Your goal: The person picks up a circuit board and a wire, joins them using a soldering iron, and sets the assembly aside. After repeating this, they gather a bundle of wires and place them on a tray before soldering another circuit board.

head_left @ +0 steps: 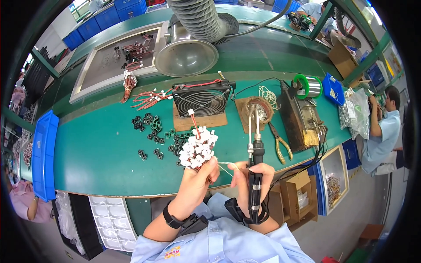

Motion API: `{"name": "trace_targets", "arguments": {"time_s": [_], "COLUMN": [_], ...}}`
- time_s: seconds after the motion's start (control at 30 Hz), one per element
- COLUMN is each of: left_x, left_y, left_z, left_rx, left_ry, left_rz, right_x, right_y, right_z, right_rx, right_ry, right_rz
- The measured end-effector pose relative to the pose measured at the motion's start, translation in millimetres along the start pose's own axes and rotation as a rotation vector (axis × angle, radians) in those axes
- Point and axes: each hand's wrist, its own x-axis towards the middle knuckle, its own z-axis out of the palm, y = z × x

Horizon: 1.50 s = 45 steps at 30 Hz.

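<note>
My left hand (195, 186) is closed around a bundle of red and black wires with white plug connectors (199, 149) bunched at the top. A thin cream band (226, 168) stretches from the bundle to my right hand (240, 180), whose fingertips pinch it. A black-handled soldering iron (257, 153) with a metal feed tube lies across my right hand, its tip pointing away over a round brown pot (263, 109). Whether the fingers also grip the handle, I cannot tell. Small black and green parts (153, 127) lie scattered left of the bundle.
A black fan (201, 100) stands beyond my hands, with loose wires (151, 98) beside it. To the right are pliers (280, 144), a soldering station (302, 118) and a solder spool (312, 87). A blue tray (44, 153) borders the left; a co-worker (386, 127) is at right.
</note>
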Motion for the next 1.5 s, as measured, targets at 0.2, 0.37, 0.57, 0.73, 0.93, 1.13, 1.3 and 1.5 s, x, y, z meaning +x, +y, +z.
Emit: {"name": "trace_targets", "arguments": {"time_s": [0.2, 0.37, 0.57, 0.73, 0.93, 1.13, 1.3, 1.5], "left_x": [5, 7, 10, 10, 9, 12, 2, -3], "left_y": [10, 8, 22, 26, 30, 46, 47, 71], "left_z": [33, 22, 15, 11, 17, 4, -5, -28], "left_rx": [0.042, -0.292, -0.377, 0.011, 0.010, -0.230, -0.201, -0.170], "left_ry": [0.255, 0.052, 0.051, 0.176, 0.355, 0.476, 0.308, 0.216], "left_rz": [0.032, 0.159, 0.284, 0.455, 0.422, 0.433, 0.446, 0.620], "right_x": [-20, -26, -39, -34, -33, -40, -27, -18], "right_y": [7, 8, -1, -3, -9, -5, -5, -8], "right_z": [-1, 2, 4, 3, -12, 7, 2, -24], "right_rx": [-0.008, -0.089, -0.092, 0.015, 0.020, -0.058, -0.139, -0.309], "right_ry": [-0.010, -0.009, -0.147, -0.087, -0.309, -0.220, -0.096, -0.073], "right_rz": [-0.012, -0.025, -0.071, -0.129, -0.083, -0.078, -0.096, -0.150]}}
